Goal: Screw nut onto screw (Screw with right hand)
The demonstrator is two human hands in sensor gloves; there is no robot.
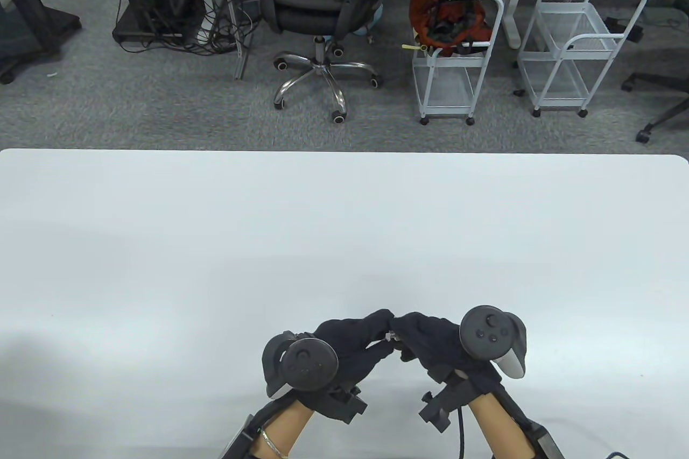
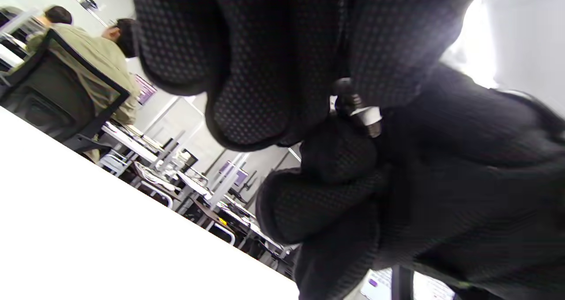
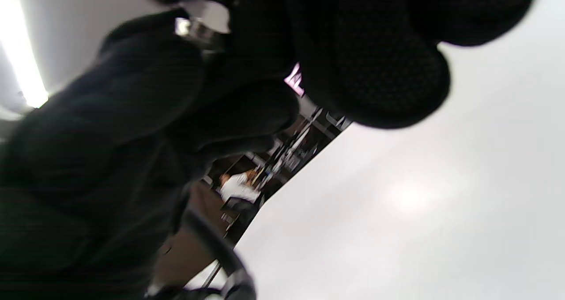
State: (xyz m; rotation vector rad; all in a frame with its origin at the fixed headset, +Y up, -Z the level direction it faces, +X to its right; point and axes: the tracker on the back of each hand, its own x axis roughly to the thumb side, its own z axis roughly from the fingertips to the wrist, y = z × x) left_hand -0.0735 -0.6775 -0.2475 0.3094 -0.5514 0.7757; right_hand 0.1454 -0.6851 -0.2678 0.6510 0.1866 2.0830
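left hand (image 1: 344, 343) and right hand (image 1: 430, 340) meet fingertip to fingertip above the tabletop (image 1: 344, 233) near edge, fingers pinching the screw (image 2: 358, 111) between them; open tabletop beyond.

Gloved fingers (image 2: 247, 110) hide most of the screw (image 2: 358, 110); nut indistinguishable.

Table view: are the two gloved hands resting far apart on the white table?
No, the left hand and right hand meet fingertip to fingertip near the table's front edge.
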